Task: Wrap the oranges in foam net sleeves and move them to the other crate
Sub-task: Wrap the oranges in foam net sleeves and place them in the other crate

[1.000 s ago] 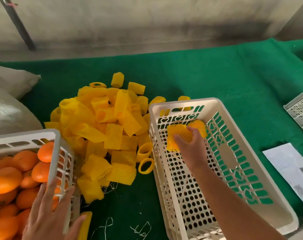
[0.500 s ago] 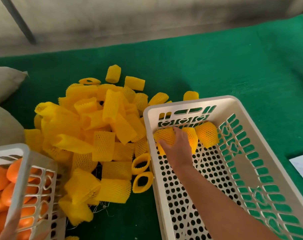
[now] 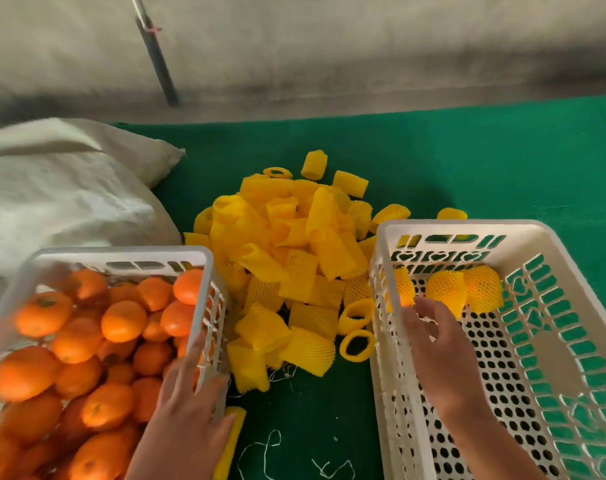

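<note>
Wrapped oranges [image 3: 447, 289]: three, just beyond my right hand [image 3: 433, 344], now released, fingers loose, empty. Left hand [image 3: 187, 403] rests flat on source crate [image 3: 204, 271].

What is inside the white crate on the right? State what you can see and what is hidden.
The right crate holds three wrapped oranges at its far end; the right hand hovers open near them. The forearm covers part of the perforated floor.

We are finding no readable text, label, brand or number anywhere. Right crate [image 3: 450, 226] is showing only row of cut-out heart shapes in its far wall, no letters.
</note>
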`<state>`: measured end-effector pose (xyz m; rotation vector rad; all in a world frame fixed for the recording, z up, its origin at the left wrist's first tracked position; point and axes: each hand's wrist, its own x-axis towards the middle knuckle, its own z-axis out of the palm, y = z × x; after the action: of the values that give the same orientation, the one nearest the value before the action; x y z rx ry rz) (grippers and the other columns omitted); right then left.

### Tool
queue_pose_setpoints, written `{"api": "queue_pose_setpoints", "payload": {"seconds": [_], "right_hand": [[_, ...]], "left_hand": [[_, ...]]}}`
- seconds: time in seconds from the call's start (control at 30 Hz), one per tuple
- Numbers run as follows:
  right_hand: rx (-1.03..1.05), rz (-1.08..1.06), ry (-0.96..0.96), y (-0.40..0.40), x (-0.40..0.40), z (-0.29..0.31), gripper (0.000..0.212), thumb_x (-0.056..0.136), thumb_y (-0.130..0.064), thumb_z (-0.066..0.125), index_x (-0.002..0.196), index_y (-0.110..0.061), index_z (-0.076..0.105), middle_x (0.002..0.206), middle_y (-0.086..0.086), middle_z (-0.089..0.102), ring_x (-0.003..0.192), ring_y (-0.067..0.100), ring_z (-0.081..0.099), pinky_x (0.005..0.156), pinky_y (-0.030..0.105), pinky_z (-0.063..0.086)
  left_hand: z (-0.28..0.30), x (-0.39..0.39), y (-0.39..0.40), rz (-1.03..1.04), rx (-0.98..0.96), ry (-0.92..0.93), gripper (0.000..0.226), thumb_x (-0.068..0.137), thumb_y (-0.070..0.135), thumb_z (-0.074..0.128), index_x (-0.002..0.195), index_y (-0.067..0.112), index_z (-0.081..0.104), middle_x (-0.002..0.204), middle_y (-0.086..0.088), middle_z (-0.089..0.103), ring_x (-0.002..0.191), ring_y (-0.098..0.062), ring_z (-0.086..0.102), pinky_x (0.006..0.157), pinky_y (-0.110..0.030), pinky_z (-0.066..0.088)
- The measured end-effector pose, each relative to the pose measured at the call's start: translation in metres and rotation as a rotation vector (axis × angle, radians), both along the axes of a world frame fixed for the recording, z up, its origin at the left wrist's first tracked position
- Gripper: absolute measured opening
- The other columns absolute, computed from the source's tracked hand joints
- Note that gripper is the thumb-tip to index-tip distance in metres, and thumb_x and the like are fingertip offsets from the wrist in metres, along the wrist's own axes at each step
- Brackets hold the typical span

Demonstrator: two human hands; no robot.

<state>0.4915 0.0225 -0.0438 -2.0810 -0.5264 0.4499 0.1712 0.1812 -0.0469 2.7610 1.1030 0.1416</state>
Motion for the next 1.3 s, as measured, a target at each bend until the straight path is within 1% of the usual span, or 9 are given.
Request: {"api": "queue_pose_setpoints", "payload": {"seconds": [0.07, 0.17, 0.3, 0.4, 0.5, 0.77, 1.0, 1.17, 1.3], "right_hand": [[-0.037, 0.093, -0.03, -0.003, -0.034, 0.009, 0.036, 0.096, -0.063, 0.058, 0.129, -0.051, 0.05, 0.12, -0.03, 0.055, 0.103, -0.015, 0.055, 0.073, 0.015, 0.044], [-0.155, 0.193, -0.248, -0.007, -0.066, 0.009, 0.046, 0.102, -0.025, 0.064, 0.145, -0.029, 0.05, 0.141, -0.004, 0.052, 0.124, 0.013, 0.053, 0.094, 0.029, 0.045], [-0.254, 0.228, -0.253, -0.012, -0.067, 0.005, 0.051, 0.1, -0.01, 0.055, 0.149, -0.021, 0.049, 0.151, 0.007, 0.048, 0.137, 0.031, 0.047, 0.107, 0.047, 0.044], [-0.283, 0.221, -0.403, -0.009, -0.071, 0.003, 0.044, 0.098, -0.003, 0.059, 0.142, -0.01, 0.057, 0.144, 0.016, 0.052, 0.13, 0.041, 0.052, 0.097, 0.052, 0.05], [-0.315, 0.18, -0.424, -0.005, -0.074, 0.0, 0.036, 0.1, -0.012, 0.063, 0.136, -0.01, 0.06, 0.14, 0.019, 0.053, 0.121, 0.044, 0.059, 0.086, 0.051, 0.054], [-0.336, 0.139, -0.395, -0.001, -0.073, 0.002, 0.04, 0.101, -0.024, 0.063, 0.14, -0.014, 0.058, 0.146, 0.015, 0.052, 0.124, 0.039, 0.058, 0.091, 0.051, 0.054], [-0.321, 0.101, -0.345, 0.004, -0.071, 0.004, 0.04, 0.1, -0.028, 0.065, 0.138, -0.019, 0.059, 0.143, 0.012, 0.053, 0.124, 0.034, 0.058, 0.093, 0.048, 0.054], [-0.376, 0.108, -0.322, 0.011, -0.067, 0.001, 0.047, 0.096, -0.029, 0.069, 0.141, -0.022, 0.056, 0.145, 0.011, 0.05, 0.127, 0.033, 0.055, 0.096, 0.053, 0.053], [-0.421, 0.096, -0.293, 0.014, -0.065, -0.001, 0.049, 0.096, -0.033, 0.069, 0.141, -0.022, 0.055, 0.146, 0.013, 0.047, 0.126, 0.034, 0.054, 0.095, 0.055, 0.052]], "left_hand": [[-0.003, -0.004, -0.005, 0.039, -0.12, 0.004, 0.052, 0.08, 0.062, 0.076, 0.125, 0.038, 0.063, 0.172, 0.004, -0.008, 0.15, -0.036, 0.025, 0.109, -0.054, 0.043], [-0.003, -0.008, -0.008, 0.1, -0.229, -0.085, 0.049, 0.091, 0.065, 0.061, 0.134, 0.042, 0.054, 0.165, 0.021, -0.028, 0.156, -0.02, 0.002, 0.117, -0.043, 0.035], [0.003, -0.017, -0.009, 0.159, -0.334, -0.319, 0.054, 0.097, 0.068, 0.048, 0.146, 0.044, 0.042, 0.168, 0.026, -0.001, 0.153, -0.004, 0.004, 0.119, -0.034, 0.019], [0.008, -0.033, 0.01, 0.29, -0.292, -0.502, 0.045, 0.103, 0.061, 0.04, 0.142, 0.039, 0.046, 0.159, 0.016, 0.034, 0.147, -0.008, 0.029, 0.115, -0.032, 0.033], [0.009, -0.043, 0.054, 0.371, -0.223, -0.487, 0.04, 0.104, 0.039, 0.052, 0.142, 0.025, 0.051, 0.147, 0.003, 0.051, 0.138, -0.02, 0.044, 0.106, -0.034, 0.041], [-0.002, -0.006, 0.135, 0.279, -0.248, -0.212, 0.074, 0.091, 0.027, 0.074, 0.153, 0.016, 0.036, 0.151, -0.007, 0.042, 0.145, -0.029, 0.034, 0.115, -0.042, 0.038], [-0.018, 0.028, 0.147, 0.315, -0.196, -0.126, 0.077, 0.086, 0.04, 0.079, 0.147, 0.025, 0.036, 0.137, -0.002, 0.048, 0.13, -0.029, 0.043, 0.095, -0.045, 0.053], [-0.029, 0.037, 0.152, 0.382, -0.168, -0.164, 0.076, 0.085, 0.048, 0.077, 0.146, 0.026, 0.038, 0.139, -0.002, 0.052, 0.133, -0.029, 0.041, 0.103, -0.048, 0.048], [-0.031, 0.03, 0.147, 0.428, -0.191, -0.356, 0.078, 0.081, 0.055, 0.078, 0.145, 0.023, 0.047, 0.139, -0.001, 0.057, 0.133, -0.025, 0.044, 0.105, -0.045, 0.046]]}}
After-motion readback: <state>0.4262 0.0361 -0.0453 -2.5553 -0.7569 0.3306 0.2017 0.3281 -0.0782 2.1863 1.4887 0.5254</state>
